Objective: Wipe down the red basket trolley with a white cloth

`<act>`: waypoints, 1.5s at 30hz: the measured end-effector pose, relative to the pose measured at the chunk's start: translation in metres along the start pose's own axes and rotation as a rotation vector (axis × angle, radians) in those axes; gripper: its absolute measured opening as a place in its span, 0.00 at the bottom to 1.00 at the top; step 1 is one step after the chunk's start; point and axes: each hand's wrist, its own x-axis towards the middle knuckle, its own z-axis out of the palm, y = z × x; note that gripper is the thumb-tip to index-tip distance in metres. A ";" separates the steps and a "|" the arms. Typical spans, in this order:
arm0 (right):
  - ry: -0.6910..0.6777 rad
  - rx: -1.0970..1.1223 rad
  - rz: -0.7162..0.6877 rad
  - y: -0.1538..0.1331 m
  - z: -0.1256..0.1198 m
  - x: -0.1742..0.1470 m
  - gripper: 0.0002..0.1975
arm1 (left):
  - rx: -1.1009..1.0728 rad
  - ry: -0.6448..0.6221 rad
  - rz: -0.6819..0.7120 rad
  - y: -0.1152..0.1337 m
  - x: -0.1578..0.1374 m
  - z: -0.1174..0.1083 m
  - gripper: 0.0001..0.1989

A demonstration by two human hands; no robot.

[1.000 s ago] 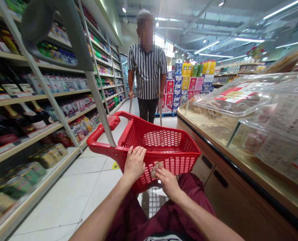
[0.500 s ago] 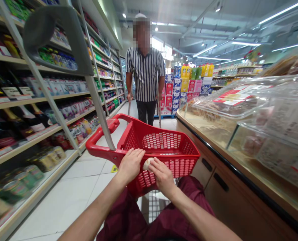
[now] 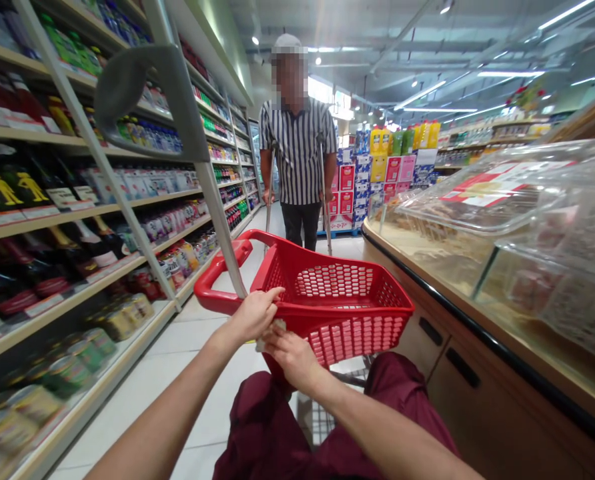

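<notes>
In front of me is a red plastic shopping basket [image 3: 362, 340] with honeycomb holes in its walls, its long side facing me. My left hand [image 3: 256, 315] is closed over the near rim, close to the foot of the metal pole. Just below and right of it, my right hand [image 3: 293, 358] presses a crumpled off-white cloth [image 3: 268, 335] against the basket's outer corner. Most of the cloth is hidden under my right fingers. Inside the basket I see only its red walls and floor.
A grey loop handle [image 3: 152, 103] tops the pole [image 3: 222, 227]. Bottle and can shelves [image 3: 77, 213] line the left. A glass-fronted counter [image 3: 477, 253] with clear food packs runs along the right. A person on crutches [image 3: 297, 157] faces me beyond the basket.
My right hand has slid the cloth leftward along the basket to below my left hand. My left fingers, laid flat over the rim before, are now curled. The view has shifted slightly left.
</notes>
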 end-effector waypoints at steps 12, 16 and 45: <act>0.103 -0.127 0.132 0.059 -0.063 -0.069 0.15 | 0.144 0.128 -0.012 0.049 0.005 0.041 0.14; 0.080 -0.137 0.211 0.065 -0.072 -0.081 0.16 | 0.165 0.183 0.008 0.060 0.007 0.057 0.14; 0.115 -0.352 0.394 0.121 -0.108 -0.136 0.19 | 0.122 -0.022 0.014 0.099 0.038 0.094 0.24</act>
